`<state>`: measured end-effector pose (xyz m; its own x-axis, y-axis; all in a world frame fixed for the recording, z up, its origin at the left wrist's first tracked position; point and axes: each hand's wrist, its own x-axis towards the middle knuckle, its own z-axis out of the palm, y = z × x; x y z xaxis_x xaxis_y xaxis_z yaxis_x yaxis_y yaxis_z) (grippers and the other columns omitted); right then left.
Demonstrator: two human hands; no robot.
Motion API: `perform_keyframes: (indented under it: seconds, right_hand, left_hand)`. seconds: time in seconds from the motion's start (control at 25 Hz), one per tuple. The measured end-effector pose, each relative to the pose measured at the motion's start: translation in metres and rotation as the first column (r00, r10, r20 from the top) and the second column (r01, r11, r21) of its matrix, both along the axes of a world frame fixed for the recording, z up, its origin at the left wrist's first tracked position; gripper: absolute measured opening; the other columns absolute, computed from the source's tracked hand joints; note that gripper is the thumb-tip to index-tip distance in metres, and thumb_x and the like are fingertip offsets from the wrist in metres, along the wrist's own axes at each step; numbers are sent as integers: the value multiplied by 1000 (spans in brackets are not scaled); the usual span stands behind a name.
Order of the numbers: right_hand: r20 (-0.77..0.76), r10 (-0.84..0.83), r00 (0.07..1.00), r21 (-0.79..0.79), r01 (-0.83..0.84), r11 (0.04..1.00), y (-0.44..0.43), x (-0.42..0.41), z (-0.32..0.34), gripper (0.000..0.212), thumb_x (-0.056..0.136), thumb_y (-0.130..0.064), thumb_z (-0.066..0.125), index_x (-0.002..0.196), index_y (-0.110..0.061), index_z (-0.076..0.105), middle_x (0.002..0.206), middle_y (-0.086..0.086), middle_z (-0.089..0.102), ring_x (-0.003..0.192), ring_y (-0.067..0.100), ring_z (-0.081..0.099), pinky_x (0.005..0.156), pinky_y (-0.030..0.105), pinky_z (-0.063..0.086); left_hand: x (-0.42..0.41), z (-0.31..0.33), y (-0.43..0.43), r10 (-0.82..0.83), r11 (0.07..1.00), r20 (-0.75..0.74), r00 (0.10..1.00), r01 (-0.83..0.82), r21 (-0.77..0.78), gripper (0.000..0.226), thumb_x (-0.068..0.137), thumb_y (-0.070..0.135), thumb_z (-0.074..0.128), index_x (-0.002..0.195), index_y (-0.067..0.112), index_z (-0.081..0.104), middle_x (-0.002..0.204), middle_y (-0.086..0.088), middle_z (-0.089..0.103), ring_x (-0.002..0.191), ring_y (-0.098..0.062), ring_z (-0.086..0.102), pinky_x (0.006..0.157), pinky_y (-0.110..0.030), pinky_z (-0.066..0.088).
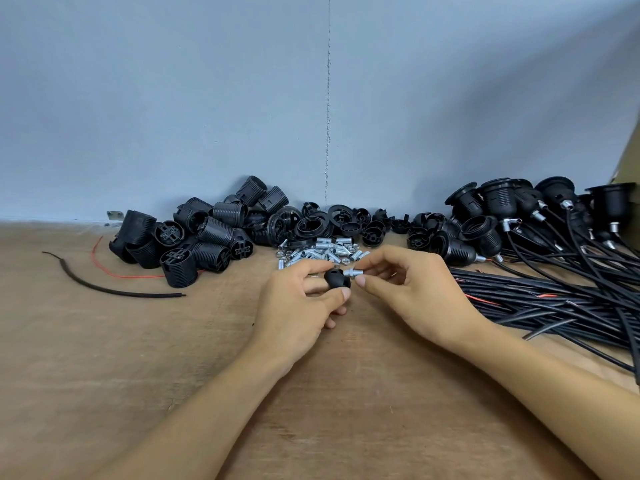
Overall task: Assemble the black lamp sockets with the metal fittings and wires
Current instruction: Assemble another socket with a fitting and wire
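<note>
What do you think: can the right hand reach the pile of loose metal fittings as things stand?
Probably yes: the pile of fittings lies just beyond the right hand, nothing between. But its fingers pinch one fitting at the black cap, so its grip is busy.

Black sockets (194,233) and black wires (554,296) lie on a brown wooden bench (138,358). Silver fittings (322,252); pale blue wall (173,98).
</note>
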<state>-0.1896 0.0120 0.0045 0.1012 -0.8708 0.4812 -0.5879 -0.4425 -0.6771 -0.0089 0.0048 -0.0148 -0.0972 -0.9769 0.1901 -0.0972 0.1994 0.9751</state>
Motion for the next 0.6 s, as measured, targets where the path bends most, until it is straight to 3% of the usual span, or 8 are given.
perform_keyframes:
  seconds: [0.2,0.36,0.48,0.6]
  right_hand:
    - [-19,-10,1000,-49,9,999,2,1,1,12,85,-17,77,95,-24,77,80,-13,71,78,0,65,69,9,46]
    - [-48,-5,999,-76,1,997,2,0,1,13,86,-17,76,98,-23,77,82,-12,72,80,3,65,70,11,47]
    - [-153,-1,988,-162,-24,987,3,-1,1,14,88,-15,75,100,-22,76,84,-13,70,81,4,64,71,15,49]
    - [-263,-5,965,-251,-64,966,4,-1,3,14,90,-13,73,103,-16,75,87,-13,65,80,2,59,74,11,45]
  left_hand:
    - [0,-1,0,4,1000,-17,1000,-4,-6,41,84,-2,77,118,19,68,85,4,79,68,-17,75,58,-22,56]
    - [-1,-3,-1,62,989,124,990,-44,-140,43,82,3,80,116,27,71,91,14,78,72,-9,74,67,-28,58]
    - [-3,-5,1,148,964,209,967,-93,-249,43,79,9,82,112,33,72,89,25,76,71,7,69,68,-10,49]
    - [-4,-4,4,195,940,248,949,-109,-322,45,77,13,83,99,50,70,84,35,71,72,9,68,67,-9,50]
